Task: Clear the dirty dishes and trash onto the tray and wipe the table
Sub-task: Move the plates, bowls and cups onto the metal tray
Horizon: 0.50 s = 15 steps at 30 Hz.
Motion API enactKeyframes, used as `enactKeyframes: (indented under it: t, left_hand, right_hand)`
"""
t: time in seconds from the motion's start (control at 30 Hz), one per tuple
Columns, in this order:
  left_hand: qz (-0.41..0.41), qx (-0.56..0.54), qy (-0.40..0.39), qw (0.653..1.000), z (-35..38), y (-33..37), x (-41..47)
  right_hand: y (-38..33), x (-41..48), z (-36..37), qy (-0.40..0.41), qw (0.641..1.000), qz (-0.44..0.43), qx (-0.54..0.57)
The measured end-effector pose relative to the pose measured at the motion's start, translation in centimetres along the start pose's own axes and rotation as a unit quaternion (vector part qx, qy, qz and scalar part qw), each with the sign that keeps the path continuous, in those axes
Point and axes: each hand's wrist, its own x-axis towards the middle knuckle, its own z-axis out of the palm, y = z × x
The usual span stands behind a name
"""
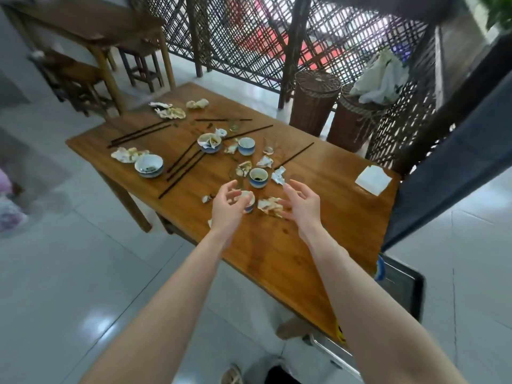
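A wooden table [277,253] carries several blue-and-white bowls and cups, dark chopsticks [182,169] and crumpled dirty napkins. My left hand [228,209] hovers open just left of a small cup [248,202] near the front edge. My right hand [303,206] is open beside a soiled napkin [270,206], its fingertips near the napkin's right end. A dirty cup [258,177] stands just beyond both hands. A larger bowl [149,165] sits at the left and another bowl [209,142] holds trash. A folded white cloth [373,180] lies at the right end.
Two wicker baskets [314,102] stand behind the table by a lattice screen; one holds a white bag [381,79]. A dark tray or cart [401,289] shows at the table's right corner. Another table with stools [91,51] stands at the back left.
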Motion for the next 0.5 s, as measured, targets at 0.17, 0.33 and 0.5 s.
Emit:
enactKeyframes:
  t: [0.17, 0.33, 0.5]
  left_hand:
    - [0.013, 0.016, 0.024, 0.999, -3.7, 0.8, 3.6]
    - [0.003, 0.016, 0.037, 0.999, -7.4, 0.6, 9.6]
    - [-0.013, 0.006, 0.051, 0.999, -9.8, 0.4, 16.2]
  right_hand:
    - [-0.6, 2.1, 5.1, -0.014, 1.0, 0.009, 0.02]
    - [-0.8, 6.1, 11.1, -0.03, 0.999, 0.027, 0.025]
    - [-0.4, 10.8, 16.2, -0.03, 0.999, 0.034, 0.024]
